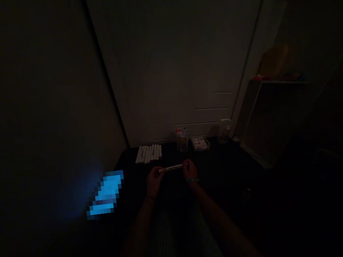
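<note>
A white marker [174, 168] lies crosswise above the dark table, held at both ends. My left hand [155, 179] pinches its left end, and my right hand [191, 171] has its fingers closed around the right end. Whether its cap is on or off, I cannot tell in the dim light. Just beyond my left hand a row of white markers [148, 153] lies side by side on the table. Farther back stands a clear container [182, 140] with a few coloured tips showing at its top. Beside it is a pack of several markers [200, 143], their ends facing me.
A clear, labelled container [224, 132] stands at the table's back right. Left of the table glows a pixelated blue screen [107, 194]. A wall [182, 60] rises behind, and a shelf unit [254, 114] with things on top stands at the right. The room is very dark.
</note>
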Motion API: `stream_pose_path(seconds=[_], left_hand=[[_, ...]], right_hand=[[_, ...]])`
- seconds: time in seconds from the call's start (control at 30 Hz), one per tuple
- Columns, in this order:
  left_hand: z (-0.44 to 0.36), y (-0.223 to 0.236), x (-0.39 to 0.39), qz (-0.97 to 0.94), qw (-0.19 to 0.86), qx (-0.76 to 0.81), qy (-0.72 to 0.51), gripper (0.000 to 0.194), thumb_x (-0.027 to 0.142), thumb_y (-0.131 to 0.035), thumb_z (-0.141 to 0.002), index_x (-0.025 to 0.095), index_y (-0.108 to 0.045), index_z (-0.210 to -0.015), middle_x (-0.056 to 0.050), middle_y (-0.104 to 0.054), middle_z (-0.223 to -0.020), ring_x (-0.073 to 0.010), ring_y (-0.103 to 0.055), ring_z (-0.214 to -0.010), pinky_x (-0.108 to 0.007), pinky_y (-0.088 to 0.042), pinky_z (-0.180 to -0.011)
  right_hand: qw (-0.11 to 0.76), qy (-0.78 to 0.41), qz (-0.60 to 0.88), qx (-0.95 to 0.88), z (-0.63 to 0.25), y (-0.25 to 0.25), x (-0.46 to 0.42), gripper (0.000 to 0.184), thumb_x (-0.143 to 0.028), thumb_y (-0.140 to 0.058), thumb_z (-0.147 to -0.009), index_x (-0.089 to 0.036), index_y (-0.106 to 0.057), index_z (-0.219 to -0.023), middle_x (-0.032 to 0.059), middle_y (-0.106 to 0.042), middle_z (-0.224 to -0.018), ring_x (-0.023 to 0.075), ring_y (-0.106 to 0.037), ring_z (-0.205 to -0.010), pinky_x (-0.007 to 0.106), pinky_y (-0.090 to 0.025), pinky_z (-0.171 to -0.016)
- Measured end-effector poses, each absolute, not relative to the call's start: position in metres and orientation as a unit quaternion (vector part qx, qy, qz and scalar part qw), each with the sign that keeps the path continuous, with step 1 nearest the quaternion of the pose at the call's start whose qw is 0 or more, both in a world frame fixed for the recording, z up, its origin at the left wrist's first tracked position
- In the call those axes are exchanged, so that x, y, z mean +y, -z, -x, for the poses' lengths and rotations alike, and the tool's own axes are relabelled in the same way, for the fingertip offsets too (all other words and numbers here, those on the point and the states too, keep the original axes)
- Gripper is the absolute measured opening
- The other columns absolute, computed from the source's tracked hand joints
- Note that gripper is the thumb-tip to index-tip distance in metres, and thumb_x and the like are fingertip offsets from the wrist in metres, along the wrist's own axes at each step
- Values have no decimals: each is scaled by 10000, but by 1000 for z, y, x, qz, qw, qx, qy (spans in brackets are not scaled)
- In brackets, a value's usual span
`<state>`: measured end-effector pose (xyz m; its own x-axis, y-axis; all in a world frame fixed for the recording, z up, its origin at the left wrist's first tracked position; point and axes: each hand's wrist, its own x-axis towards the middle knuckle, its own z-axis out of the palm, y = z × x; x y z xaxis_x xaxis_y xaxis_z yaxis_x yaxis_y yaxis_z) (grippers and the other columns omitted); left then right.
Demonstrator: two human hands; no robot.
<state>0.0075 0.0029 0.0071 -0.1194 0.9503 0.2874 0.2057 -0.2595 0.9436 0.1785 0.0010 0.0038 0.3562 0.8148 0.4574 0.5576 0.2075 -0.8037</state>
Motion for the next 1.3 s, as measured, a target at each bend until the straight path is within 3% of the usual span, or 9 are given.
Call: stream_pose_path(seconds=[0.3, 0.7, 1.1, 1.3], left_hand=[[-6, -8, 0, -561, 349, 501, -560, 356, 461, -543, -666, 181, -579, -883, 4, -583, -709, -117, -524, -635, -210, -401, -566], [-5, -7, 6, -548, 335, 484, -594, 362, 476, -508, -688, 169, -568, -871, -42, -613, -882, -166, -552, -868, -286, -411, -800], [-2, -3, 9, -529, 353, 478, -606, 376, 477, -505, -697, 165, -551, -902, -50, -606, -913, -160, -554, -869, -278, -417, -790], [-3, -7, 7, -532, 349, 480, -604, 381, 489, -511, -683, 168, -554, -882, -41, -610, -875, -154, -560, -824, -267, -424, -750]], right_hand=[[546, -155, 613, -550, -178, -8, -3, 271, -337, -285, -851, -205, -522, -860, 10, -580, -826, 128, -519, -755, 214, -366, -680], [526, -149, 637, -543, -178, -9, -2, 284, -360, -284, -858, -218, -529, -857, 8, -585, -812, 130, -527, -725, 211, -361, -630], [475, -118, 706, -512, -176, -9, -6, 452, -493, -296, -831, -202, -601, -667, 56, -604, -658, 162, -526, -577, 244, -309, -511], [500, -129, 672, -531, -177, -8, -4, 467, -493, -258, -840, -204, -594, -695, 26, -598, -663, 140, -515, -581, 227, -318, -518]])
